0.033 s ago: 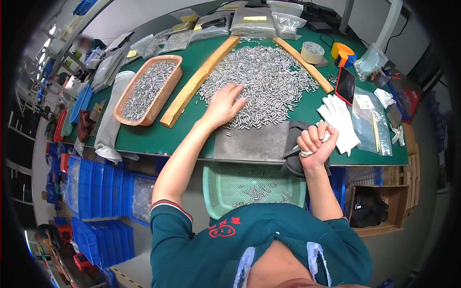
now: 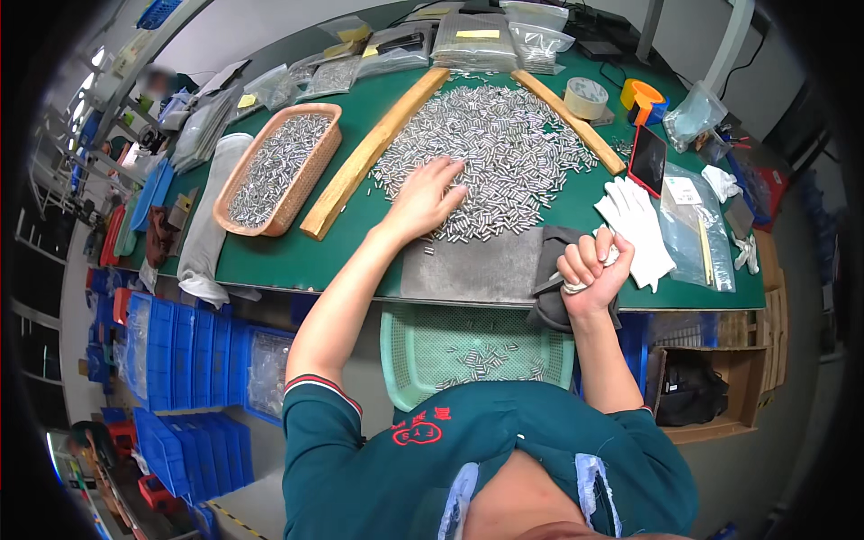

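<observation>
A broad pile of small silvery metal pins (image 2: 495, 153) covers the middle of the green table. My left hand (image 2: 425, 200) rests on the pile's near left side, its fingers stretched out and slightly apart, and grips nothing that I can see. At the table's front edge, my right hand (image 2: 594, 268) is closed in a fist around a crumpled white cloth, which shows only in small bits between the fingers. Beneath that fist lies a dark grey cloth (image 2: 551, 310). A flat grey pad (image 2: 470, 267) lies between my hands, with a few pins at its upper left edge.
Wooden bars (image 2: 373, 155) (image 2: 571, 123) flank the pile. Left stands a pink basket (image 2: 331, 153) of pins; below the table edge, a green basket (image 2: 389, 355) holds more. White gloves (image 2: 641, 234), a red-edged phone (image 2: 647, 161) and tape rolls (image 2: 586, 98) lie right. Bagged parts (image 2: 468, 40) line the back.
My left hand has shifted very slightly to the right over the pins. My right hand has stayed in place, still closed.
</observation>
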Motion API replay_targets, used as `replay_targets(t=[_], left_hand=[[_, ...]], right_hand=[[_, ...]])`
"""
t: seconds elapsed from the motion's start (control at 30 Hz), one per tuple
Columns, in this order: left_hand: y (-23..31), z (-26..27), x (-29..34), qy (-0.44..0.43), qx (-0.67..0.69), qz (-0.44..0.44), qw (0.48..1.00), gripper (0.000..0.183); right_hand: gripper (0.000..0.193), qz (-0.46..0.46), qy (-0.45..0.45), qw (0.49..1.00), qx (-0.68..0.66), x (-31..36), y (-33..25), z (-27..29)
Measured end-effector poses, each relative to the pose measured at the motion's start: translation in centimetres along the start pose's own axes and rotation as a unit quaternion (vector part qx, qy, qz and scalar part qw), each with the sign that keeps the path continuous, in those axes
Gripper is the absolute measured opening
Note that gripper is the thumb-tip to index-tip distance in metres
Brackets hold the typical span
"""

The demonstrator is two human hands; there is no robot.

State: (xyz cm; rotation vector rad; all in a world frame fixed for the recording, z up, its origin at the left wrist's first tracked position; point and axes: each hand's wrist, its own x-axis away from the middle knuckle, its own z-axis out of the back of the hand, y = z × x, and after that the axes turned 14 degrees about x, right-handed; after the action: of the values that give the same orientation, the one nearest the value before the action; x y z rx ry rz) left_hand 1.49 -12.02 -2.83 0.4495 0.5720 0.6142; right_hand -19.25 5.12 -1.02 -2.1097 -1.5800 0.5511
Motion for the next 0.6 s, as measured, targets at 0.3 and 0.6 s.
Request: replay_targets(t=[0.3, 0.6], left_hand=[[0.8, 1.3, -0.6, -0.021, 0.068, -0.031, 0.997, 0.042], [-3.7, 4.4, 0.4, 0.061, 0.026, 0.047, 0.997, 0.036]], right_hand=[[0.037, 0.005, -0.006, 1.000, 0.002, 0.1, 0.0, 0.0], [0.037, 0.005, -0.009, 1.000, 0.001, 0.1, 0.0, 0.0]])
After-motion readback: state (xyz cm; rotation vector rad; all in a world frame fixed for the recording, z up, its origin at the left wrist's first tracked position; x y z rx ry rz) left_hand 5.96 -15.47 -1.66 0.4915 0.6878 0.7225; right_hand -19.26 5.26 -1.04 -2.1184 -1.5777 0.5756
